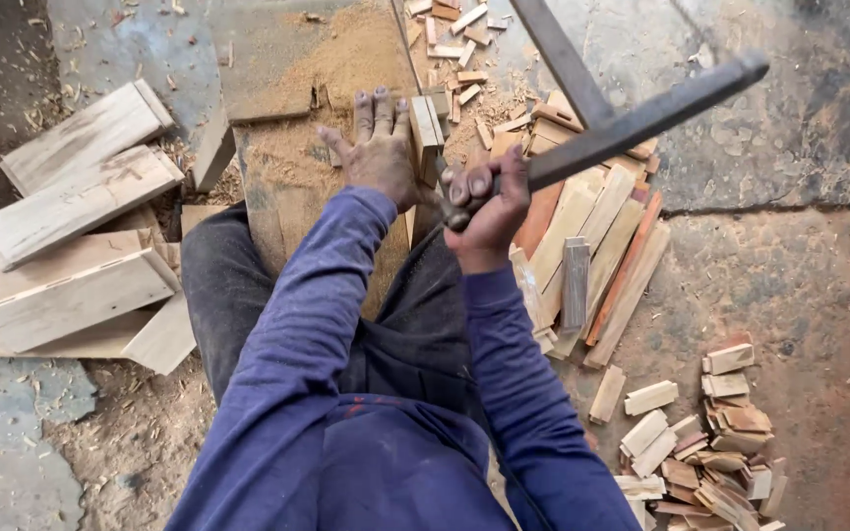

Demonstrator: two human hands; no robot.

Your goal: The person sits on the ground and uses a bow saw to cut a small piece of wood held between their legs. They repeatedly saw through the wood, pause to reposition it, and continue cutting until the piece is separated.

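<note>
Your blue sleeves fill the near field; you sit on the floor (799,285), legs either side of a wooden block (287,167).

Right hand (484,197): closed in a fist on the handle of a dark metal blade (641,118), long, flat and straight, raised at a slant above the work.

Left hand (376,147): fingers together, lying flat on the block and pressed against the side of a small upright wood piece (425,133). This piece stands on the block, just beside the blade hand, not yet split as far as can be seen.

Done, judging by how things lie: a heap of short pale chips (700,442) at near right; a bundle of longer reddish and pale slats (592,246) just right of your knee; more chips (464,49) beyond the block.

Left to do, judging likewise: thick rough planks (71,226) stacked at left, uncut.

Textures: block top coated in fine tan sawdust (356,59); planks grey-white, coarse-sawn; floor cracked concrete, dusty, reddish at right, strewn with shavings.
</note>
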